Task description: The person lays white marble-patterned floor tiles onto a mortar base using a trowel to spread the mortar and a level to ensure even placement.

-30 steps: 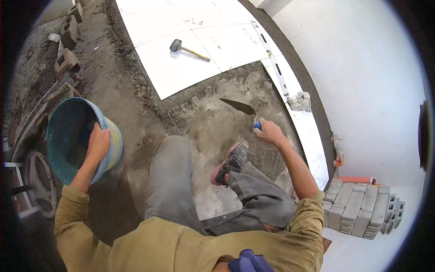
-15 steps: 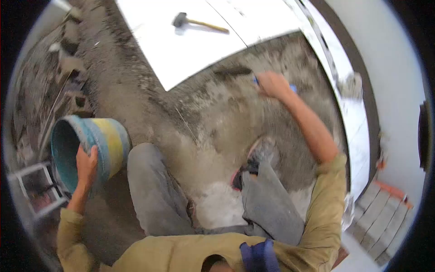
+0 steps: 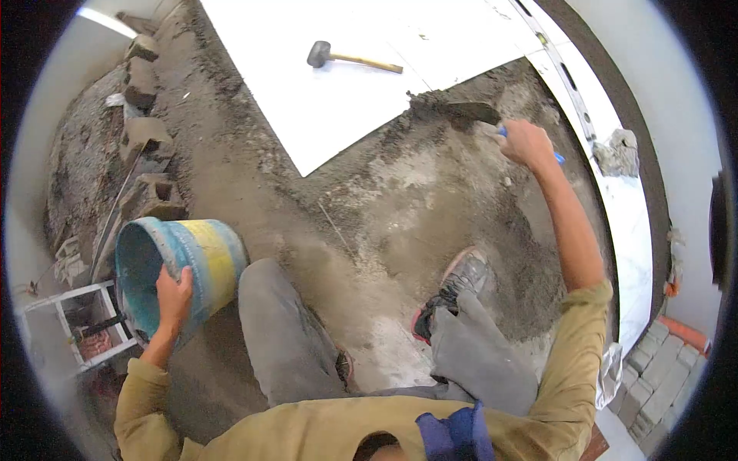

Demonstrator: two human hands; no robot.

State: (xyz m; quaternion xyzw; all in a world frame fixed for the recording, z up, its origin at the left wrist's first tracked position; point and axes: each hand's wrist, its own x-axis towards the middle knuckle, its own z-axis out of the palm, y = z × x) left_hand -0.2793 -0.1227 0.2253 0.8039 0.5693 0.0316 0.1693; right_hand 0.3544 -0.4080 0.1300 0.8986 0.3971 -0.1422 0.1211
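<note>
My left hand (image 3: 174,298) grips the rim of a blue bucket (image 3: 209,257) with a yellow band. The bucket is tipped on its side beside my left knee, its mouth facing left. In my right hand (image 3: 529,144) is a trowel (image 3: 475,112) with a blue handle. Its dark blade lies against wet mortar (image 3: 427,104) along the edge of the white floor tiles (image 3: 307,115). A mallet (image 3: 357,60) with a black head and wooden handle rests on the tiles.
A spirit level (image 3: 565,73) lies on the right-hand tile strip, near a lump of rubble (image 3: 616,152). Hollow blocks (image 3: 154,196) line the left side. Grey pavers (image 3: 657,376) are stacked at lower right. A white metal frame (image 3: 81,326) stands beyond the bucket.
My right hand has moved the trowel right and slightly upward in view, towards the tile edge. The whole view has shifted a little; my left hand still holds the bucket.
</note>
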